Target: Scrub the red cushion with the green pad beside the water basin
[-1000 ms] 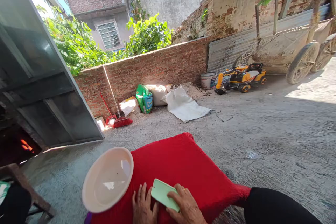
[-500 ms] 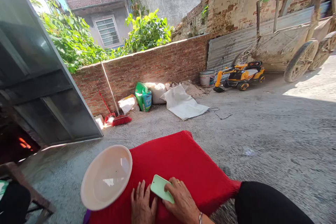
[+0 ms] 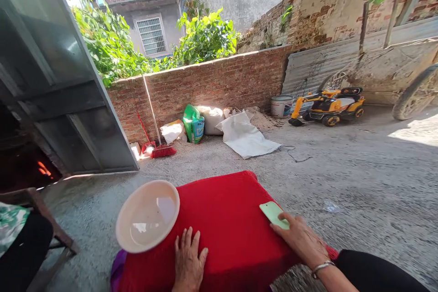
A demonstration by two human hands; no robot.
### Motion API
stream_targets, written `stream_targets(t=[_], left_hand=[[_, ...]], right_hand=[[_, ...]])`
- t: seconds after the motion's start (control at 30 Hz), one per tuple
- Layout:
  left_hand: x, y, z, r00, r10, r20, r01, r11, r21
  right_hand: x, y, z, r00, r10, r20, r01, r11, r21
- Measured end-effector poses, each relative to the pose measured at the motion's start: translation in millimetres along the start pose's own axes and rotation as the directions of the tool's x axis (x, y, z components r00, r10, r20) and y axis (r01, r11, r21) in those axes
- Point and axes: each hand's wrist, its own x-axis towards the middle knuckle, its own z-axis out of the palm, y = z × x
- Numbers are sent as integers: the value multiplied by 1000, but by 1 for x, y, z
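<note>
My right hand [image 3: 301, 236] grips a thin pale green slab [image 3: 274, 214] with rounded corners and a small hole at one end; its exact kind does not show. The slab is at the right edge of a red cloth-covered table [image 3: 222, 219]. Spread flat on the cloth, at the near left, lies my left hand [image 3: 190, 255], with nothing in it. Beyond and left of that hand a pale pink basin [image 3: 128, 232] stands at the table's left edge, with water that reflects light.
At the left are a wooden stool [image 3: 51, 223], a seated person's leg [image 3: 32, 246] and a grey metal door [image 3: 68, 91]. Along the brick wall [image 3: 226, 80] stand a red broom [image 3: 163, 151], a green sack [image 3: 193, 124], a bucket [image 3: 278, 107] and a toy excavator [image 3: 330, 105].
My right hand has carried the green slab from beside my left hand across the cloth to the right edge. My left hand stays on the cloth. The view has shifted slightly.
</note>
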Motion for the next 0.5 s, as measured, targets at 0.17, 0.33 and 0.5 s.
stream_targets(t=[0.17, 0.33, 0.5], left_hand=[[-3, -14, -20, 977, -139, 162, 143, 990, -17], [-12, -39, -37, 930, -186, 317, 198, 980, -5], [-16, -53, -42, 893, -192, 406, 225, 974, -34]], right_hand=[[-1, -12, -1, 1000, -10, -22, 11, 999, 41], [-50, -87, 32, 959, -280, 40, 270, 949, 160], [-89, -159, 70, 864, -484, 139, 463, 872, 160]])
